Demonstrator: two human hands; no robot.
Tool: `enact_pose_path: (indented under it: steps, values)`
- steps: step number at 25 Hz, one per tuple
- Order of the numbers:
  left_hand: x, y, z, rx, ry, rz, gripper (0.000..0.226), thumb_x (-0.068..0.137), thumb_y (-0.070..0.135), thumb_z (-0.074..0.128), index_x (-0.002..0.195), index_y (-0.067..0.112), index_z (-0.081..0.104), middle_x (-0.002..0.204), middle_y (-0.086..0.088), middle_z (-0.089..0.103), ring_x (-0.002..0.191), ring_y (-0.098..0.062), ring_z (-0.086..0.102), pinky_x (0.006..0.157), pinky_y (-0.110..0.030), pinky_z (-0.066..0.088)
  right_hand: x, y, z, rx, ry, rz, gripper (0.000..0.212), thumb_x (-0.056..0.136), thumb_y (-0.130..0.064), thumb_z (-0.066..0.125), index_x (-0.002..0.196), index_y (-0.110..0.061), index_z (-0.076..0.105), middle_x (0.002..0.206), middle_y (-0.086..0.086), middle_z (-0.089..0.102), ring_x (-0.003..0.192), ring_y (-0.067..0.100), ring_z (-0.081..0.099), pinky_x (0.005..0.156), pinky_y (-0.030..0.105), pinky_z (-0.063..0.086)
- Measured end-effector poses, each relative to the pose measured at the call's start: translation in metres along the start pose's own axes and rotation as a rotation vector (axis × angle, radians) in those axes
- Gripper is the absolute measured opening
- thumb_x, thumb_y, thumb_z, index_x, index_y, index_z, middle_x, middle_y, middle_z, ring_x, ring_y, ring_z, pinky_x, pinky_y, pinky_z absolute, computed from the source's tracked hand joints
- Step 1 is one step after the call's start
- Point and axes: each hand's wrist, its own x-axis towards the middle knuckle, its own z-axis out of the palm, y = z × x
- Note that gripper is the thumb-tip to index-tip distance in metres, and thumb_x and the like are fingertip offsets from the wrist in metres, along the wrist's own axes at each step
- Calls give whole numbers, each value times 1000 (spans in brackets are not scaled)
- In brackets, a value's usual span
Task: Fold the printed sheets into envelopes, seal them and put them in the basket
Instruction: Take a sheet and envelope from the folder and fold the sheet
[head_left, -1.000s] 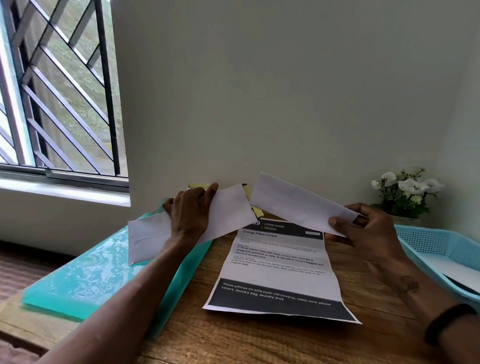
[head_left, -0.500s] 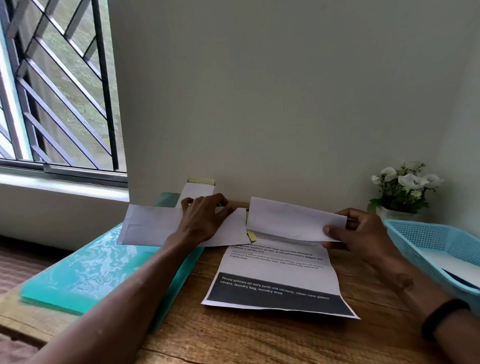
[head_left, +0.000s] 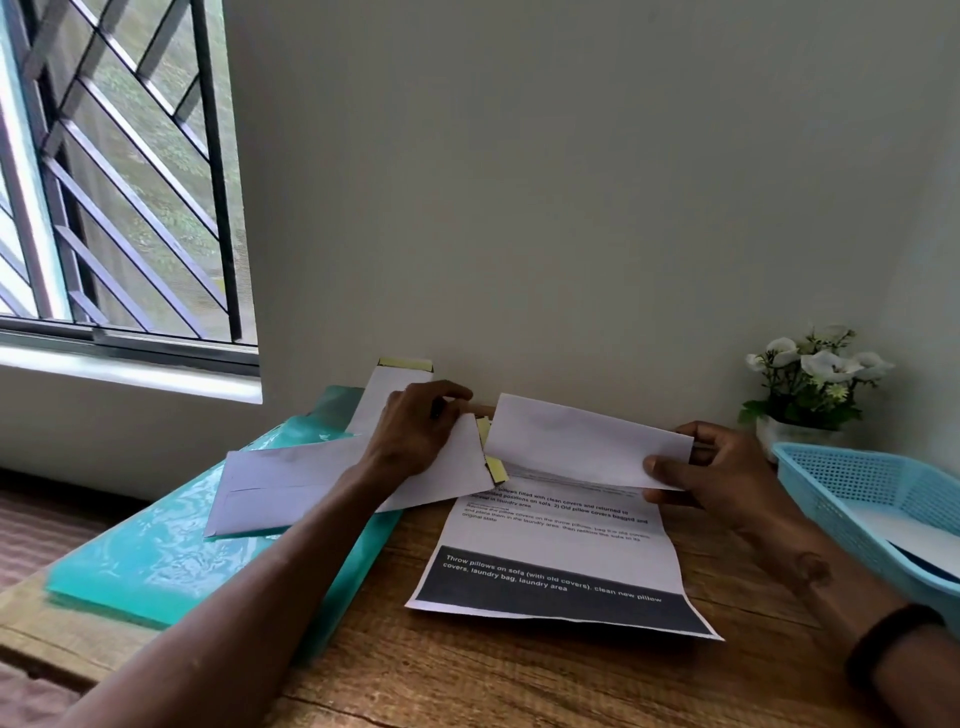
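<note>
Fingers of right hand pinch the right end of a white envelope; long axis runs left-right, left end tipped slightly up and far. It hovers over the far part of the printed sheet, which lies flat on the wooden table, long axis near-far. Left hand, fingers curled, grips envelope stack above green folder. Blue basket at right.
</note>
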Motion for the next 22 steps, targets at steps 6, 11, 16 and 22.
enact_pose_path:
  steps: [6,11,16,22]
  values:
    - [2,6,-7,-153,96,-118,21,102,23,66,117,19,80,107,-4,80,83,-10,67,73,-16,47,1,1,2,15,-32,-68,16,79,4,84,81,-6,71,82,11,79,77,28,79,60,37,65]
    - [0,11,-6,-146,83,-116,20,102,26,66,116,20,80,103,-3,80,78,-8,65,65,-3,39,2,0,3,20,-122,-75,18,73,-1,89,76,-14,76,85,11,80,77,29,80,62,41,65]
    - [-5,13,-4,-57,99,-23,19,101,28,67,113,22,80,93,-1,80,77,-8,67,69,-9,40,0,-4,-3,-24,-246,28,56,51,-16,96,100,0,74,96,20,80,84,43,78,61,40,66]
    - [-8,23,0,-65,-31,121,17,102,27,67,114,24,79,97,3,80,80,-7,71,70,-11,49,-4,-8,-7,-106,-316,45,60,54,-20,97,110,-13,77,101,8,82,91,26,80,69,37,66]
